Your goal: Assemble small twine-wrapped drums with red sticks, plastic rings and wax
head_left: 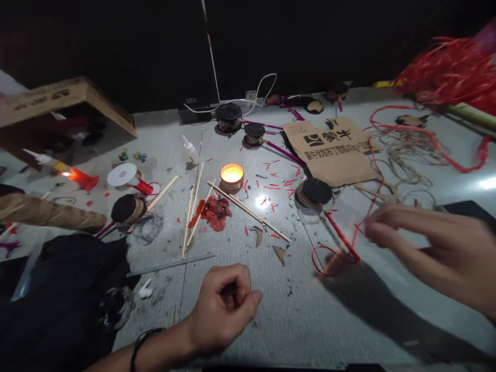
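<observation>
My left hand [228, 310] rests low in the middle in a loose, hollow fist, with nothing visible in it. On the right, my right hand [430, 253] is slightly blurred, thumb and fingers drawn together above the table. Its fingertips are beside a red cord [375, 199]; whether they pinch it is unclear. Just left of them lies a small black-topped drum [314, 193], its side wound with twine. Red winding covers part of its stick [341, 235], and a red loop [314, 261] lies near the stick's lower end.
A lit candle [232, 174] burns mid-table near red melted wax [217, 213] and wooden sticks [251, 212]. Another lit red candle [83, 178] stands left, near a white spool [122, 174]. Flattened cardboard [333, 150], tangled twine [406, 147] and red strands [453, 72] lie right.
</observation>
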### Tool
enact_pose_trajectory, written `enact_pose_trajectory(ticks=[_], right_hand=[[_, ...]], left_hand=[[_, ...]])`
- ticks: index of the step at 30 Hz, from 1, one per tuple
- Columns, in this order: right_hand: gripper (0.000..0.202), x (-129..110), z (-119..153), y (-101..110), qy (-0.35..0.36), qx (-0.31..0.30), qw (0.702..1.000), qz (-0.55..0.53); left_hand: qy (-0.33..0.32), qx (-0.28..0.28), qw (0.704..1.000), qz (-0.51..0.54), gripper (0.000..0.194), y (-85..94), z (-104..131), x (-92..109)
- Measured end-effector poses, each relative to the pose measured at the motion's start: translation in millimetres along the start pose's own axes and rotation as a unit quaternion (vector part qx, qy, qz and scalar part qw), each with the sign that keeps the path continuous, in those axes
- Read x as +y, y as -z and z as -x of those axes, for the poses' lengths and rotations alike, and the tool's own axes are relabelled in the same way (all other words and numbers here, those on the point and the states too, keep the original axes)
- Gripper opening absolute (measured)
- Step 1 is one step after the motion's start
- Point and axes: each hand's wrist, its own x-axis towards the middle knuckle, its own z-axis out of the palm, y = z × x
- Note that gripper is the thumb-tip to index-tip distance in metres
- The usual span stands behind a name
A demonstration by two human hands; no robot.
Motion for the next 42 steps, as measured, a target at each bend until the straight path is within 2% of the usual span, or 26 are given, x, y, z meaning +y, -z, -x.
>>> enact_pose_trajectory(ticks=[2,5,8,13,18,23,27,33,39,42], right_hand=[[0.033,4,-14,-14,0.057,-0.051,0.996,-0.046],[0.044,15,-22,-40,0.048,-0.009,0.998,-0.045],[0.047,26,-19,-53,0.018,0.023,0.999,-0.035],[0.05,36,-15,-51,-0.001,0.025,0.999,-0.034],[0.045,40,-11,-50,-0.013,0.02,0.999,-0.033],[0.038,35,-2,-52,-0.072,-0.043,0.996,0.012],[0.04,30,3,-55,-0.147,-0.102,0.983,0.045],[0.029,29,2,-61,-0.195,-0.11,0.975,0.003],[0.042,22,-1,-52,-0.223,-0.071,0.97,-0.074],[0.051,15,-2,-50,-0.244,-0.05,0.954,-0.167]], left_hand=[[-0.001,-0.002,1.0,-0.007,0.037,0.7,-1,0],[-0.003,-0.005,1.0,-0.023,0.037,1.8,-1,-2],[-0.008,-0.015,0.999,-0.051,0.039,3.0,-3,-7],[-0.03,-0.068,0.991,-0.109,0.043,3.0,-12,-14],[-0.045,-0.148,0.976,-0.154,0.04,1.5,-17,-12],[-0.08,-0.191,0.958,-0.2,0.037,-2.2,-19,-5],[-0.119,-0.21,0.946,-0.215,0.034,-12.9,-24,-5],[-0.166,-0.201,0.943,-0.207,0.031,-19.1,-26,-10],[-0.173,-0.156,0.951,-0.203,0.029,-11.7,-22,-14],[-0.179,-0.137,0.955,-0.191,0.033,-12.4,-23,-16]])
